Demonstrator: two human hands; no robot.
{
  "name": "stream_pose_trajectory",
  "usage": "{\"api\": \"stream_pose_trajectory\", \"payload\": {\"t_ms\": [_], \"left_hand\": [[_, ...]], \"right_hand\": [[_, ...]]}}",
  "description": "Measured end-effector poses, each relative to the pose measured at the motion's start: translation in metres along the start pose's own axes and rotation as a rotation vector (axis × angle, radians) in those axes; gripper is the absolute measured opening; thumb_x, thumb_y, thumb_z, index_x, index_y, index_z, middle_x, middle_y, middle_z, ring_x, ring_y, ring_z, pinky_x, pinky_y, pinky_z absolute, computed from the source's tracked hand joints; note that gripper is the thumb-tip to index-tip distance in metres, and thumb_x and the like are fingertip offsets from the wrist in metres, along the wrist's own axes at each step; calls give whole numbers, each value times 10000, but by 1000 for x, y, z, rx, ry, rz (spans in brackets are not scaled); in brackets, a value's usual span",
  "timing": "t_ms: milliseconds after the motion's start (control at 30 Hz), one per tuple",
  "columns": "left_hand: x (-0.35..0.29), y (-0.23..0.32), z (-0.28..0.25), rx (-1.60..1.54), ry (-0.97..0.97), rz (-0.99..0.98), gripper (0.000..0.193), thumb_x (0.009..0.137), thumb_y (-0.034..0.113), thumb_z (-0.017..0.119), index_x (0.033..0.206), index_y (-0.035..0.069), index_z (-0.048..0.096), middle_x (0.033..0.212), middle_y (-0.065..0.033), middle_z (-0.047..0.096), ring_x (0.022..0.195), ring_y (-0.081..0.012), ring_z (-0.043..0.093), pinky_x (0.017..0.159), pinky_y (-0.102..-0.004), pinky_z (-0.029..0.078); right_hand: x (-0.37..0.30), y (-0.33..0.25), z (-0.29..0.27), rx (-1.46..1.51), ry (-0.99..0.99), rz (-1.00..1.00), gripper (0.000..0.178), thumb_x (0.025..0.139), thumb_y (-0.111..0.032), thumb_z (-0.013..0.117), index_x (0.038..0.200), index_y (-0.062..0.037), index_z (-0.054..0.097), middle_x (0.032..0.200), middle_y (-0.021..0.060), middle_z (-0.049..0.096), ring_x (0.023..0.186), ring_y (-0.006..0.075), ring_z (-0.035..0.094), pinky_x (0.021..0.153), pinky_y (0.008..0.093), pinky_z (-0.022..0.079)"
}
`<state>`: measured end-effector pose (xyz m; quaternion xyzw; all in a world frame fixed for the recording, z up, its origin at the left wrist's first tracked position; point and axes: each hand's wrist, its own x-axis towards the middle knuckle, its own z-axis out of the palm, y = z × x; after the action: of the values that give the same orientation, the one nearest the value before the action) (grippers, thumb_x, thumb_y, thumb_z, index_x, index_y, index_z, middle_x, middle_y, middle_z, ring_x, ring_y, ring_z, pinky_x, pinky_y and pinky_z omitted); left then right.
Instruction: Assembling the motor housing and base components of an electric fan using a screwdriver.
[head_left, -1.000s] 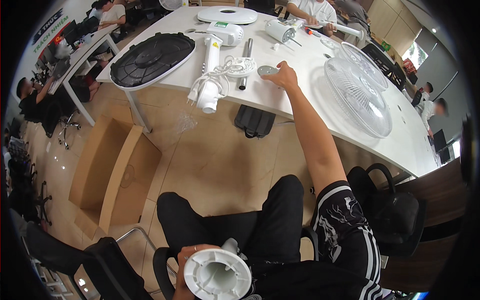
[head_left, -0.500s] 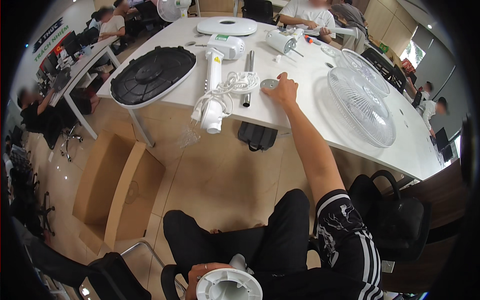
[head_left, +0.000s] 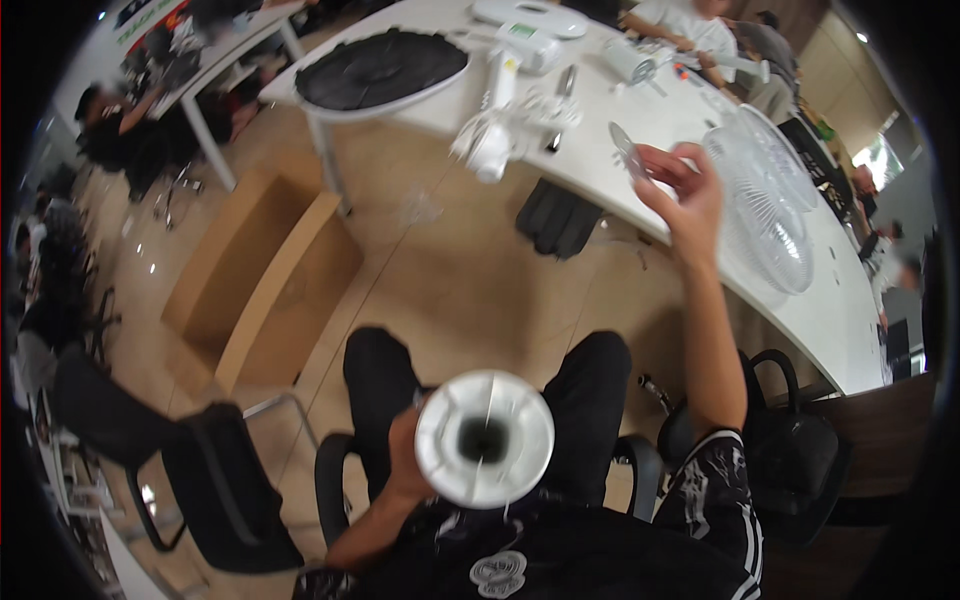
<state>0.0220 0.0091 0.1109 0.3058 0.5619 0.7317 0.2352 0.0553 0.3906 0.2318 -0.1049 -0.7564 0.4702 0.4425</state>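
Note:
My left hand (head_left: 403, 455) grips a white hollow plastic tube (head_left: 525, 435) with a flared, ribbed round end, held above my lap so its open end faces up. My right hand (head_left: 688, 195) is raised by the table's near edge. Between its thumb and fingers is a thin round metal disc (head_left: 622, 140) standing edgewise, with small protrusions on one side, blurred. Beyond it on the table lie a metal tube (head_left: 567, 85) and a white fan neck (head_left: 500, 85) with a coiled cord. Clear fan grilles (head_left: 770, 220) rest to the right.
A black oval base with a white rim (head_left: 385, 75) lies on the white table (head_left: 610, 180) at left. An open cardboard box (head_left: 290, 290) stands on the floor at left, near a black chair (head_left: 225, 490). A black bag (head_left: 557, 215) sits under the table. Another person (head_left: 690, 30) works across it.
My right hand has lifted the metal disc off the table and drawn it to the right. My left hand has raised the white tube and turned its opening upward. The view has shifted.

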Motion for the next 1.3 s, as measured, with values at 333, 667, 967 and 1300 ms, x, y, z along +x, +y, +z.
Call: {"api": "stream_pose_trajectory", "payload": {"t_ms": [333, 667, 967, 1300], "left_hand": [[-33, 6, 47, 264, 115, 267, 691, 595, 206, 948, 1161, -27, 627, 978, -117, 728, 885, -164, 712, 769, -296, 549], [-93, 19, 45, 223, 0, 375, 545, 572, 210, 954, 1003, -1, 695, 892, -93, 750, 819, -144, 723, 748, -294, 555], [-96, 15, 40, 195, -178, 326, 624, 577, 189, 942, 1103, -11, 672, 976, -101, 736, 879, -155, 715, 791, -305, 553], [-82, 13, 35, 139, -153, 274, 612, 591, 167, 935, 1118, -3, 671, 992, -88, 726, 877, -140, 703, 791, -281, 541]], "right_hand": [[-207, -176, 39, -459, -357, -144, 640, 554, -343, 940, 956, -81, 516, 850, 98, 664, 725, 292, 631, 713, 386, 495], [-259, -238, 8, -467, -394, -268, 472, 661, -276, 901, 987, -42, 653, 1121, 154, 669, 986, 356, 657, 871, 436, 514], [-232, -195, 5, -178, -1031, -297, 587, 754, -283, 838, 1306, -177, 666, 1558, 236, 349, 1437, 429, 334, 1151, 502, 309], [-235, -183, 15, -331, -849, -259, 571, 820, -358, 784, 1344, -195, 628, 1455, 266, 473, 1350, 449, 449, 1100, 471, 400]]}}
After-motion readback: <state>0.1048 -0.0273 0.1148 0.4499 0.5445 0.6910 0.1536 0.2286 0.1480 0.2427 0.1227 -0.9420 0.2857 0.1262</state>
